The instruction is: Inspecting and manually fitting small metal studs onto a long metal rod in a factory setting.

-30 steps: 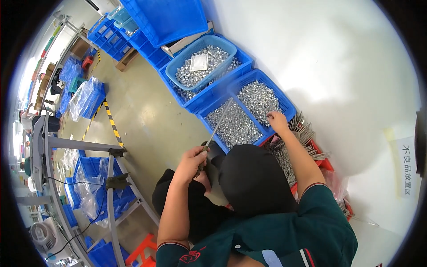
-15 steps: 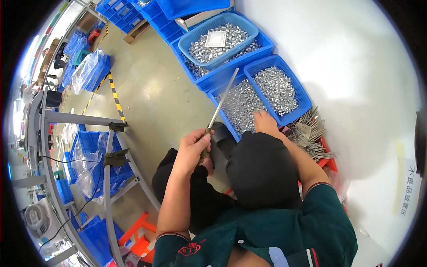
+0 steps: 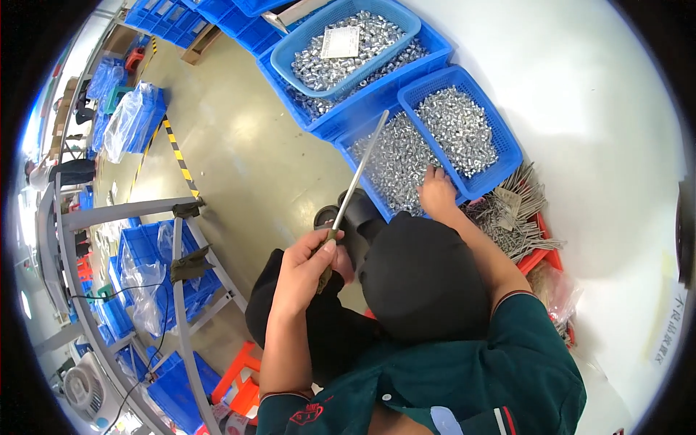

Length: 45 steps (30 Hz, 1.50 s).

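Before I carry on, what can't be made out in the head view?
Head view, right hand: whether its fingers pinch anything; the hand blocks them and the metal parts are tiny.
Head view, rod: the stretch inside the left hand, covered by that hand.
Head view, paper slip: its writing, too small.
Head view, blue crates: cut off by the top edge.

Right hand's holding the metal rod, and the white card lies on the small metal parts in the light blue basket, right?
Wrong hand: the head view shows the left hand holding the metal rod, not the right hand. The white card does lie on the small metal parts in the light blue basket.
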Each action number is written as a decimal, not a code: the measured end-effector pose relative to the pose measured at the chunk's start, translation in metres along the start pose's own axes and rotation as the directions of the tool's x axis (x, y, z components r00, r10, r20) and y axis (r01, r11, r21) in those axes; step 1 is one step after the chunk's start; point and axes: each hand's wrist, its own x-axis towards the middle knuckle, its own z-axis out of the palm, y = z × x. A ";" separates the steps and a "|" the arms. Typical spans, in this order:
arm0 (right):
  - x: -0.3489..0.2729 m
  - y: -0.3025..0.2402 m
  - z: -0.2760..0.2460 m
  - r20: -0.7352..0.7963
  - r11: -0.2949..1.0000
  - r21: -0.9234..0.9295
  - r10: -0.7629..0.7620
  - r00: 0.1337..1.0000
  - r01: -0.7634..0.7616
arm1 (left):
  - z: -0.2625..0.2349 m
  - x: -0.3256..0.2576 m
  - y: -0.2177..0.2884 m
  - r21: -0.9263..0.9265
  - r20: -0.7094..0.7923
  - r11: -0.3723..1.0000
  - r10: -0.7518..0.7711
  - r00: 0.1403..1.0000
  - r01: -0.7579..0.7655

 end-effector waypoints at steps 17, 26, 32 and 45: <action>0.062 -0.039 0.039 -0.087 0.887 0.447 -0.087 0.992 0.117 | -0.002 0.014 -0.003 0.037 -0.031 0.999 -0.037 0.999 0.038; 0.072 -0.019 0.006 0.586 -0.605 0.335 -0.467 0.662 -0.722 | -0.002 0.014 0.004 -0.012 0.001 0.999 -0.044 0.999 0.044; 0.060 -0.026 -0.020 0.438 -0.704 0.214 -0.550 0.711 -0.677 | -0.002 0.009 0.005 -0.022 0.012 1.000 -0.014 1.000 0.015; 0.061 -0.048 -0.076 0.586 -0.543 0.398 -0.469 0.661 -0.739 | -0.018 0.006 -0.002 -0.033 -0.007 0.999 0.005 1.000 -0.005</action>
